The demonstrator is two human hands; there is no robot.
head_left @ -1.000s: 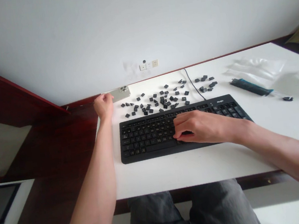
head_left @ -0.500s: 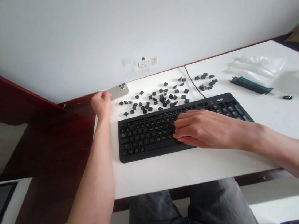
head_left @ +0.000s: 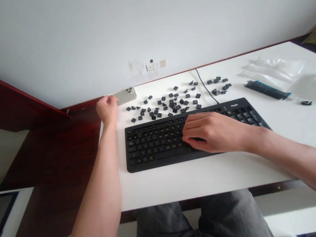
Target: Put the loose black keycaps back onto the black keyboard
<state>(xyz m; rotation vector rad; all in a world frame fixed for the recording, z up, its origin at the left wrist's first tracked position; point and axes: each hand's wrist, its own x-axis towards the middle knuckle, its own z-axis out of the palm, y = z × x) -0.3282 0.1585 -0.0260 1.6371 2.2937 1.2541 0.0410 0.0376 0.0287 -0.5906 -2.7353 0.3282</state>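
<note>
Black plastic is filling the middle of the white table (head_left: 201,179), where a keyboard (head_left: 155,144) is lying at a slight slant near the front edge. Several of its key positions are showing open square sockets, while others are wearing their caps. The right hand (head_left: 208,131) is reaching over the right half of the keyboard, its fingers curling and the tips of thumb and forefinger drawing close together (whether they are pinching anything, I cannot tell). The left hand (head_left: 107,109) is resting at the table's far left corner, fingers curling loosely inward beside a pale phone (head_left: 126,96); its grip on the phone, if any, is not showing clearly. Loose black keycaps (head_left: 171,102) are lying scattered behind the keyboard, with a smaller group sitting to the right of the cable (head_left: 204,86), which is running back toward the wall (head_left: 77,36). Farther right, a dark, teal-edged packet (head_left: 265,89) is lying just beside a crumpled clear plastic bag (head_left: 274,69). Grey trousers (head_left: 232,217) are showing below the table's front edge.
</note>
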